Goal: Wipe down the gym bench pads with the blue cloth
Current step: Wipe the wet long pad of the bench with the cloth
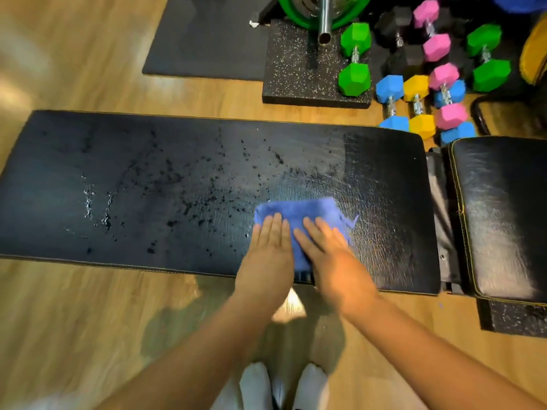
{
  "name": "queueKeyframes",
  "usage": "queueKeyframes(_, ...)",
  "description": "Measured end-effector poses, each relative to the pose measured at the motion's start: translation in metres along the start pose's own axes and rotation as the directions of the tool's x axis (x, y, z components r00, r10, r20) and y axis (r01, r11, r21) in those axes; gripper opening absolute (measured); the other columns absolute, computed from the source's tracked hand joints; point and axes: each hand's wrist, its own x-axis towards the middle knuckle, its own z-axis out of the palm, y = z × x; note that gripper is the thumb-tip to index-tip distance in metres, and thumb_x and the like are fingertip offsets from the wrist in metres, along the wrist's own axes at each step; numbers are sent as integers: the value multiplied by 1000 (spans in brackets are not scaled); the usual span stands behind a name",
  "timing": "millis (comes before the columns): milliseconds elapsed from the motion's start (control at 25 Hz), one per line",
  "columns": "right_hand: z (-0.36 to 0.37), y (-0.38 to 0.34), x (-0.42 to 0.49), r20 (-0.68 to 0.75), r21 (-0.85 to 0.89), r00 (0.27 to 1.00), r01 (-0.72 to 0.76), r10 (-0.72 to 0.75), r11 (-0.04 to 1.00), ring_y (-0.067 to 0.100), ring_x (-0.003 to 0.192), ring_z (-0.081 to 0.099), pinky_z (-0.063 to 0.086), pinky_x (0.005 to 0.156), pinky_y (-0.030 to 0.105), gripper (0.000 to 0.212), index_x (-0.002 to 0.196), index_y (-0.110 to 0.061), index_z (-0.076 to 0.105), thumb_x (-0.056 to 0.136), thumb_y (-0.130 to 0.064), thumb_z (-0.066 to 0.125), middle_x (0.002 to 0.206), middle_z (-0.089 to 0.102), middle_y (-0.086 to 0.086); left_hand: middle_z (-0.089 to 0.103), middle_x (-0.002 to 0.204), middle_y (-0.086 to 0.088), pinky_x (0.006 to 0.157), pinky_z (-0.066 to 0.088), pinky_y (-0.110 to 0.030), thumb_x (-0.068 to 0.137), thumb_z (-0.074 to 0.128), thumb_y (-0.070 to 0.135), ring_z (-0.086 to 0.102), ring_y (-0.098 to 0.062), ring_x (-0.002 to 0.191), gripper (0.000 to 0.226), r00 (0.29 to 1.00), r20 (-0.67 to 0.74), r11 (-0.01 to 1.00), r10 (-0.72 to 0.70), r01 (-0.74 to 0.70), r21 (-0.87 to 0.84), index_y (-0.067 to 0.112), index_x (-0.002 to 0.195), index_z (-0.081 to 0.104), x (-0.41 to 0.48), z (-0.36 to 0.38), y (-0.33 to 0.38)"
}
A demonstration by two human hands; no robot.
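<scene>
blue cloth (296,211), folded into a thick wad, lies flat on the long bench pad (133,173) near its front edge, right of the middle, with both of your hands pressing on it. your left hand (266,261) and right hand (334,258) sit side by side, palms down, fingers straight and close together, gripping nothing. the flat press looks chosen to spread weight over the cloth so it drags evenly across the black vinyl instead of bunching. a frayed corner pokes out past your right fingers. left of the cloth the pad is speckled with droplets and dark flecks, while the stretch to its right carries a smeared, glossy sheen, so this pad seems roughly a third wiped, with the dirtier run lying to the left. the shorter seat pad (503,217), across a gap at the right, shows dull streaks and looks not yet dealt with. you stand at the bench's long side in white socks (256,383) on a wooden floor (74,306), which likely puts the pad's full width within reach. beyond the bench, coloured dumbbells (355,59) rest on and beside a speckled rubber mat (296,69), well apart from the work.
</scene>
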Motion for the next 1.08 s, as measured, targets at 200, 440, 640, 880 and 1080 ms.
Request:
queueKeyframes(200, -30, 37, 74, 102, -32, 987, -120, 122, 992, 27, 148, 1, 0, 118, 41, 72, 152, -27, 16, 89, -4, 43, 161, 4, 3, -2, 158, -23, 120, 4, -46, 96, 32, 17, -1, -35, 147, 65, 999, -31, 986, 33, -28, 166, -4, 148, -3, 90, -38, -15)
queueKeyframes(440, -50, 70, 146, 200, -142, 967, -128, 155, 981, 31, 147, -3, 6, 117, 47, 76, 152, -28, 5, 89, -7, 42, 161, -4, 4, -6, 157, -25, 119, 13, -44, 96, 32, 17, -1, -37, 146, 67, 999, 30, 969, 36, -42, 243, -6, 147, -6, 158, -67, -25)
queueKeyframes(640, -20, 35, 76, 147, -202, 977, -123, 154, 972, 34, 146, -1, 5, 118, 50, 76, 152, -24, 8, 85, -13, 42, 161, 6, 5, -4, 155, -31, 118, 7, -50, 96, 22, 16, -5, -45, 144, 62, 997, 16, 967, 80, -82, 241, -10, 146, -5, 86, -24, -8)
queueKeyframes(880, 6, 2, -5, 132, -133, 991, 2, 16, 991, 40, 134, 36, 18, 115, 47, 70, 134, -21, 51, 65, -13, 61, 142, 49, 9, -7, 152, -37, 117, 3, -53, 87, -4, 14, -11, -50, 141, 61, 972, 103, 921, 210, -232, 312, -15, 141, -11, -1, 6, -4)
queueKeyframes(1080, -27, 14, 103, 167, -135, 980, -82, 104, 987, 37, 146, 3, 8, 116, 53, 75, 152, -22, 15, 85, -10, 47, 160, 8, 8, 5, 153, -34, 118, 1, -54, 98, 22, 21, 0, -49, 142, 61, 985, -40, 854, 165, -123, 505, -15, 143, 0, 91, -31, -36)
